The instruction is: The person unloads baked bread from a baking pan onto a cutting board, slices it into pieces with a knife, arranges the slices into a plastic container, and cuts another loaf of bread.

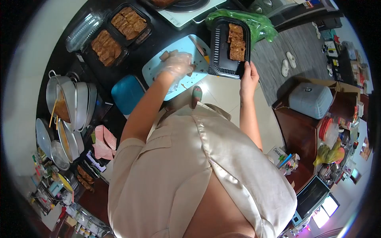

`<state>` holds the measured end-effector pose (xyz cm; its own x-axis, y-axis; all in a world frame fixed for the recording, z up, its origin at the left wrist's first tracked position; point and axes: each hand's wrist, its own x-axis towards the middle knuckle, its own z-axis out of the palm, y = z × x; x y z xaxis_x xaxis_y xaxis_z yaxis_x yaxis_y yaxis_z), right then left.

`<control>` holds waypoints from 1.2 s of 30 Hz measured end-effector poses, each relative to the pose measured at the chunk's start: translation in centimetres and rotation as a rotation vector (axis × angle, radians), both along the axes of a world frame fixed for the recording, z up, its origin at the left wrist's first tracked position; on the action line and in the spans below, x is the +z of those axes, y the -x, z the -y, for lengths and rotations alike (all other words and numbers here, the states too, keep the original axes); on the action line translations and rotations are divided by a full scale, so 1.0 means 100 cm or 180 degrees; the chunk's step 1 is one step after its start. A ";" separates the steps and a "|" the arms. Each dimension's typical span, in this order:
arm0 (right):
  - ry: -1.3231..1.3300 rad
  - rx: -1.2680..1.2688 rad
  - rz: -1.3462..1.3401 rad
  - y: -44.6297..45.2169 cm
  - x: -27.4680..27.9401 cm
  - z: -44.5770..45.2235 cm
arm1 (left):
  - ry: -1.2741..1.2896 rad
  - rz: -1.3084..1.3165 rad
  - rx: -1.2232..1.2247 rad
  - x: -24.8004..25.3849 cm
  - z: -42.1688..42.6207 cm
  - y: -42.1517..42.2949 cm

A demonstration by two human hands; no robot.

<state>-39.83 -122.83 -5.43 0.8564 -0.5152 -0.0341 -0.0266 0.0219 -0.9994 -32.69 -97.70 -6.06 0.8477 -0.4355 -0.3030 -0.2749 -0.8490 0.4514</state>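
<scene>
1. The left hand [177, 65], in a clear plastic glove, is over the light-blue cutting board [150, 71]. Brown pieces [164, 56] show right beside its fingers. The glove's shine and folds blur the grip, so I cannot tell whether the fingers are apart, together or closed on a piece.
2. The bare right hand [249, 75] has its grip clamped on the near right corner of a black tray [220, 59], with the thumb over the rim. What the other fingers do under the tray is hidden.
3. The black tray is to the right of the cutting board, overlapping its right edge in this view. A column of brown slices [237, 43] lies in its right half, while the ribbed base shows on the left.
4. A knife [197, 45] lies on the cutting board, just left of the black tray. Dark crumbs are scattered over the board.
5. A crumpled green bag [260, 27] is behind and to the right of the black tray.
6. On the dark tabletop [135, 59], up and to the left, are two filled trays [129, 23] [106, 47] of brown slices, with clear plastic lids [84, 31] beside them.
7. A blue container [127, 95] is just below and left of the cutting board, near the left forearm.
</scene>
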 end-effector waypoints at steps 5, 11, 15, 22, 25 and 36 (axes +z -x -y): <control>-0.0209 0.0166 0.0073 -0.001 -0.003 -0.002 | 0.2410 -0.1499 0.1280 0.003 -0.034 -0.010; -0.0111 0.0367 0.0004 -0.007 -0.010 -0.015 | 0.3275 -0.0856 0.1418 0.078 -0.025 -0.001; -0.0160 0.0508 -0.0019 -0.013 -0.008 -0.033 | 0.2899 0.0549 0.0581 0.077 0.024 0.009; -0.0221 0.0422 -0.0112 -0.015 -0.001 -0.051 | 0.1633 0.2237 -0.0225 0.052 0.059 0.024; -0.0158 0.0406 -0.0066 -0.018 -0.007 -0.049 | 0.1775 0.1891 -0.0430 0.053 0.055 0.026; -0.0215 0.0506 -0.0201 -0.019 -0.003 -0.050 | 0.2632 0.0564 0.0634 0.050 0.046 0.025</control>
<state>-37.93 -117.80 -5.76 0.9220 -0.3681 -0.1203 -0.0978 0.0793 -0.9920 -35.22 -102.26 -1.07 0.9363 -0.2961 0.1890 -0.2807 -0.3071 0.9093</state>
